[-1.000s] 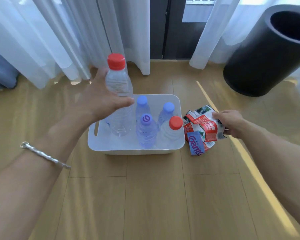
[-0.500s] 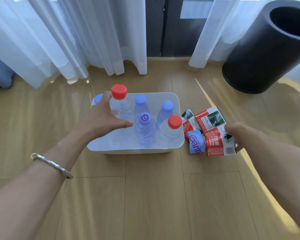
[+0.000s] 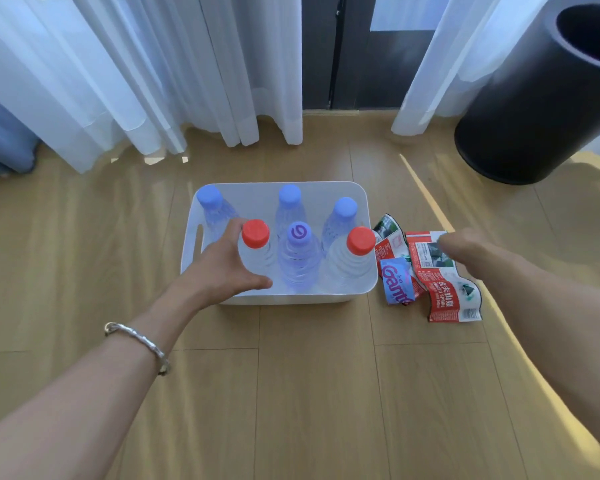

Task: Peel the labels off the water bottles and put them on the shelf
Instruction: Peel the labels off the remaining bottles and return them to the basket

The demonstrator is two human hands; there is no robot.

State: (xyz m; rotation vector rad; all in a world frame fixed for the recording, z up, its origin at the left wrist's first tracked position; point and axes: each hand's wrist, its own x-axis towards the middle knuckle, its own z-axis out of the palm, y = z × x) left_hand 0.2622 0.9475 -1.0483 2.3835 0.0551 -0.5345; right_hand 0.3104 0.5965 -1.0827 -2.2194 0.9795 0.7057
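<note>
A white plastic bin (image 3: 329,296) stands on the wooden floor with several clear, label-free water bottles upright inside. My left hand (image 3: 222,268) is wrapped around the red-capped bottle (image 3: 256,247) at the bin's front left, which stands on the bin floor. A second red-capped bottle (image 3: 354,258) is at the front right, a purple-capped one (image 3: 298,254) between them, blue-capped ones behind. My right hand (image 3: 465,247) hovers blurred over peeled labels: a red one (image 3: 444,292) lying flat and a blue one (image 3: 395,278). I cannot tell if it touches them.
A tall black cylindrical bin (image 3: 541,109) stands at the back right. White curtains (image 3: 146,74) hang along the back, touching the floor. Bare wooden floor (image 3: 291,393) lies in front of the white bin.
My left hand lowered the red-capped bottle from above into the bin's front left. My right hand set the red label down by the others, and the label now lies flat on the floor.
</note>
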